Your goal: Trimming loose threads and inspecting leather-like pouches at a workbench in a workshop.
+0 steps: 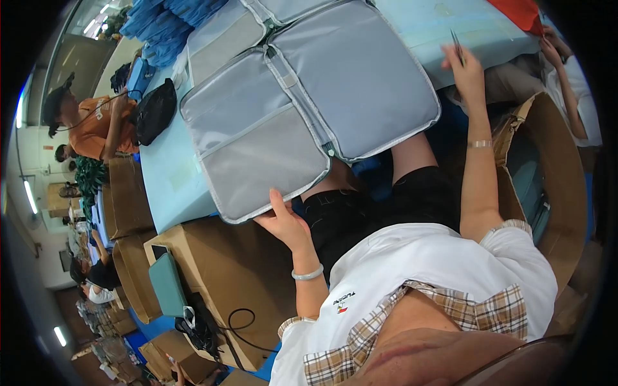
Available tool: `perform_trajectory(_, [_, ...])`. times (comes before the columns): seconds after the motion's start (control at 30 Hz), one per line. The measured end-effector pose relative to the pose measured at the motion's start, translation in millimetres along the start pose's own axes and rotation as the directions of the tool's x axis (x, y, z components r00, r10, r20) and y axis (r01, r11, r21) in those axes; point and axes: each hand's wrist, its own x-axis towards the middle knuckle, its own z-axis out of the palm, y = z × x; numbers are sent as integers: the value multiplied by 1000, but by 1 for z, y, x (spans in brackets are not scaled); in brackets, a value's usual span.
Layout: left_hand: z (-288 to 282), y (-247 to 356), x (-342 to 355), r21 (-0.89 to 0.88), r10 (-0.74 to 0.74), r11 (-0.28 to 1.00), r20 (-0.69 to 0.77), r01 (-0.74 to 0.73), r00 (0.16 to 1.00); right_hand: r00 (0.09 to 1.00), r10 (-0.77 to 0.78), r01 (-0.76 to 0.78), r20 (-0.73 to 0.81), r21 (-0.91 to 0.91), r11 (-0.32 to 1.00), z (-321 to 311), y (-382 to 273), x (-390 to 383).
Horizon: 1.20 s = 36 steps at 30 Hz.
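An opened grey case (360,77) lies flat across the table edge and my lap, its two lined halves joined by a narrow spine strip. The left half carries a flat pocket (264,154). My left hand (286,225) grips that half's near edge, thumb on top and fingers hidden underneath. Off to the right, my right hand (467,71) is raised over the table side, apart from the case, closed around small pointed thread snips (458,46). Another grey case (225,42) lies just beyond the first.
The light blue table (170,174) extends left and right. Blue pieces (164,26) are heaped at the back, near a black pouch (156,112). A cardboard box (553,174) holding green cases stands right; another box (225,270) stands left. Co-workers (96,122) sit left and far right.
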Motion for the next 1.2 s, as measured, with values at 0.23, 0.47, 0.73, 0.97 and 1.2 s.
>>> perform_trajectory(0.23, [35, 10, -8, 225, 420, 871, 120, -436, 900, 822, 354, -570, 447, 638, 518, 3, 12, -111])
perform_trajectory(0.47, [121, 17, -28, 69, 333, 246, 931, -967, 152, 852, 338, -519, 400, 733, 440, 11, -17, -127])
perform_trajectory(0.73, [124, 4, -13, 9, 286, 466, 945, -885, 160, 869, 277, -493, 410, 766, 413, -1, -26, -137])
perform_trajectory(0.97, [87, -5, 50, 403, 88, 853, 516, -332, 852, 883, 267, -469, 386, 740, 482, 6, -18, -130])
perform_trajectory(1.2, [94, -5, 45, 331, -109, 939, 537, -90, 837, 860, 264, -508, 437, 777, 371, 0, -8, -131])
